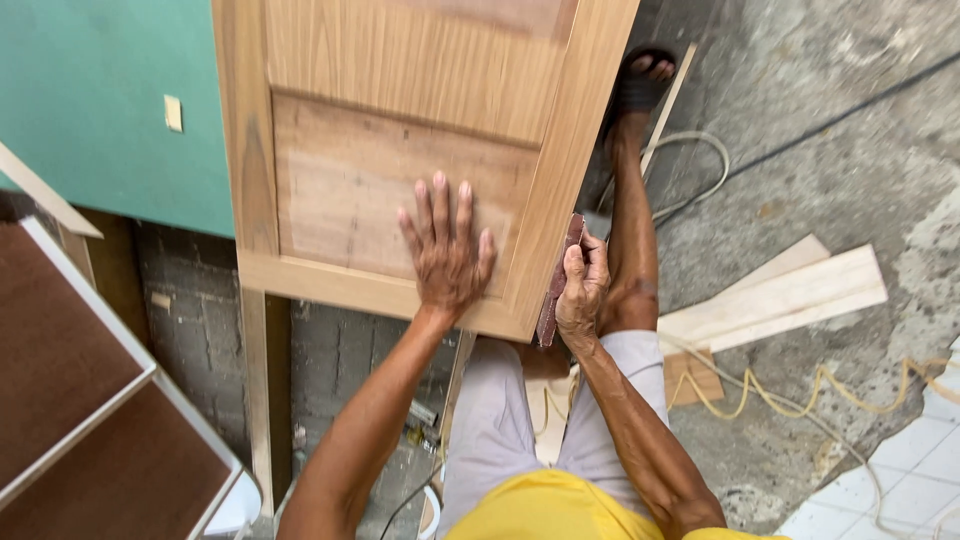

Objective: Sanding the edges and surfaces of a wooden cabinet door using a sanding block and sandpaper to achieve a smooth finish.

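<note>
A wooden panel door lies flat in front of me on a stand. My left hand rests palm down, fingers spread, on the recessed panel near the door's lower right corner. My right hand grips a folded piece of reddish-brown sandpaper and presses it against the door's right side edge. My legs in light grey trousers and one sandalled foot show below and beside the door.
Wooden planks lie on the concrete floor at the right, with a yellow cord and a white cable trailing across it. A brown framed panel leans at lower left. A green wall stands behind.
</note>
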